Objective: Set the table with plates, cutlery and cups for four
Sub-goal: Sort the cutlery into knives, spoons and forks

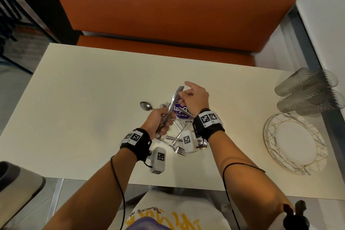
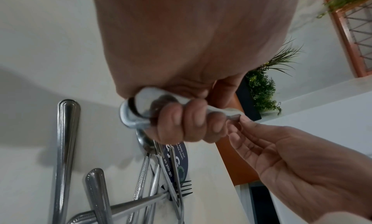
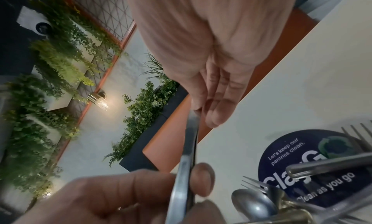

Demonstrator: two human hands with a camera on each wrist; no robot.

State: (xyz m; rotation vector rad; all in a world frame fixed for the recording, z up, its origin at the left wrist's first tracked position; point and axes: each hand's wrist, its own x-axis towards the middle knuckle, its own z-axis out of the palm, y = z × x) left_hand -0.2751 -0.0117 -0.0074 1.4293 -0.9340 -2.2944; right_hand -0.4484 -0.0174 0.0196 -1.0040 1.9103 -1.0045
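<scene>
the left hand (image 1: 159, 119) is curled round the handles of a small bunch of shiny steel cutlery, a long flat table knife (image 1: 171, 107) rising out of the fist, an oval-bowled spoon (image 1: 146, 106) and a fork poking out sideways. the right hand (image 1: 194, 99) pinches the knife near its tip between thumb and forefinger, the other fingers relaxed and spread.

the likeliest slip is the bunch itself: smooth, polished handles pressed together in one fist can slide past each other, so a tug on the knife may drag the spoon or fork loose and drop them onto the heap of loose steel forks and spoons (image 1: 179, 136) lying crossed on the round purple sticker (image 1: 182, 112). a pinch near the blade end is also a poor hold, thin and slick.

the pale, matte cream table (image 1: 84, 99) holds everything unsorted. at its right edge sits a stack of round white plates with gold and grey marbled rims (image 1: 295, 144), glossy and hard, close to the edge; just beyond lie ribbed clear tumblers (image 1: 306, 89) on their sides, cylindrical and free to roll. no place appears laid yet.
</scene>
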